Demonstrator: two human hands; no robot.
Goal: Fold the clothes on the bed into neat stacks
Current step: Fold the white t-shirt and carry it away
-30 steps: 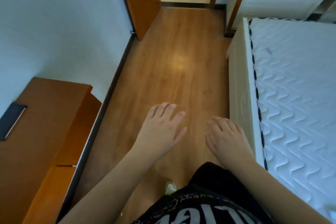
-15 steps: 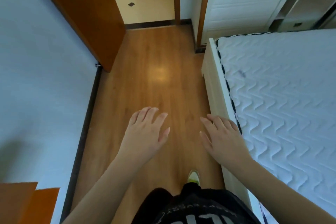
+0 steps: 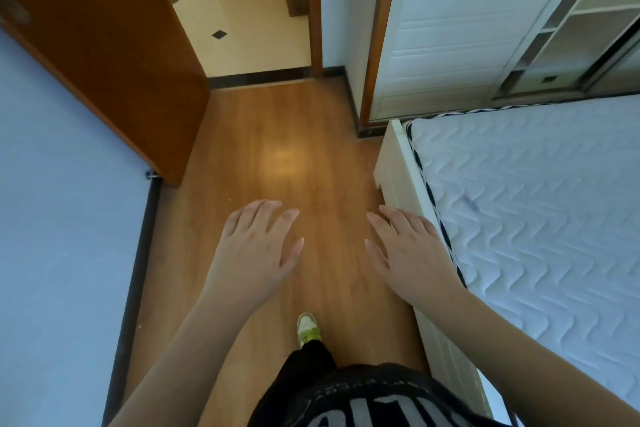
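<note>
The bed (image 3: 536, 218) fills the right side, a bare white quilted mattress with a black-and-white piped edge on a cream frame. No clothes show on the part of the mattress in view. My left hand (image 3: 258, 246) hovers palm down over the wooden floor, fingers straight and holding nothing. My right hand (image 3: 410, 250) is held out the same way, just left of the bed's near edge, also empty.
An open brown door (image 3: 104, 55) stands at the left against a pale blue wall (image 3: 52, 253). A doorway (image 3: 242, 28) leads to a tiled room ahead. A white wardrobe (image 3: 467, 28) with open shelves rises behind the bed. My green shoe (image 3: 308, 328) is on the floor (image 3: 287, 163).
The view has moved forward along the aisle between wall and bed; the brown desk at the left has dropped out of view. Both hands stay spread and empty.
</note>
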